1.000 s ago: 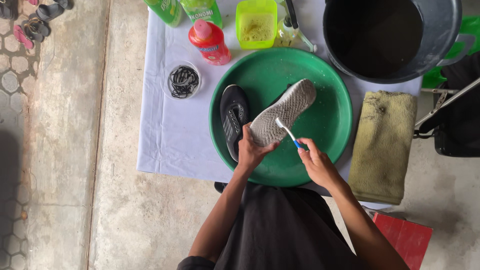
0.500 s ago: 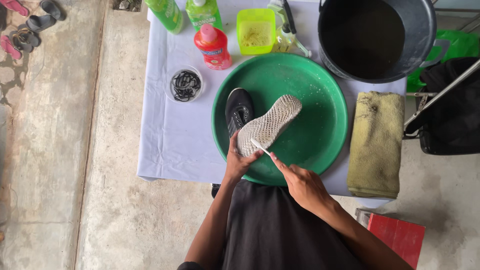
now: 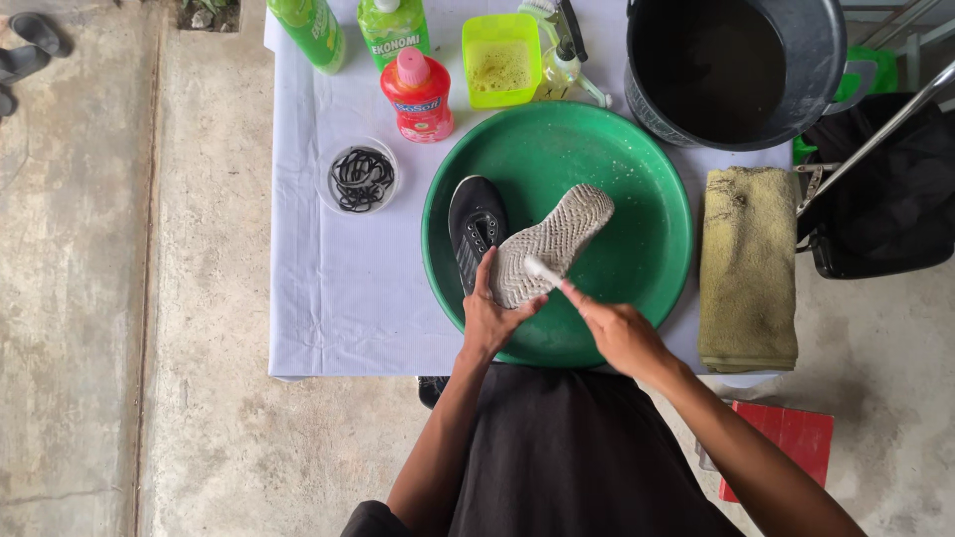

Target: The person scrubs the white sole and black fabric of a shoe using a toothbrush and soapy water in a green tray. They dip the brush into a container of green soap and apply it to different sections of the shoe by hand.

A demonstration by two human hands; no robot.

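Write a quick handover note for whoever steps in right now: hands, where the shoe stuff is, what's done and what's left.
Left hand: grips the heel end of the upturned shoe, sole up, over the green basin.
Right hand: holds a small brush, its head on the sole near the heel.
Second shoe: black, lying in the basin beside the first.
Laces: out, in a small bowl left of the basin.
Bucket sits behind the basin, towel to its right.
Done: laces removed, sole scrubbing under way.
Left, likely: rest of sole, the black shoe.

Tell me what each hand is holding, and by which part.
The left hand grips the sole-up shoe at its heel end, over the green basin. The right hand holds a small brush by its handle, bristle head on the sole.
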